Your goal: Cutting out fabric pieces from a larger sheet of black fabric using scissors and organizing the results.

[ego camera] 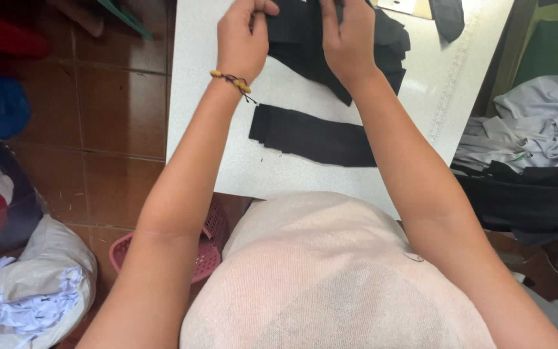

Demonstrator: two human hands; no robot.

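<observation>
Up top, both hands (pixel 295 39) pinching black fabric (pixel 305 39) at white table's (pixel 208 123) far edge

I count my two hands, left hand (pixel 243 40) and right hand (pixel 349 39), at the top of the frame. One bracelet (pixel 232 80). One pink basket (pixel 203 249) at lower centre. One white table (pixel 214 129).

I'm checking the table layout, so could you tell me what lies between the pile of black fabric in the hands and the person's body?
A flat black fabric strip lies on the white table, seen from the head camera.
</observation>
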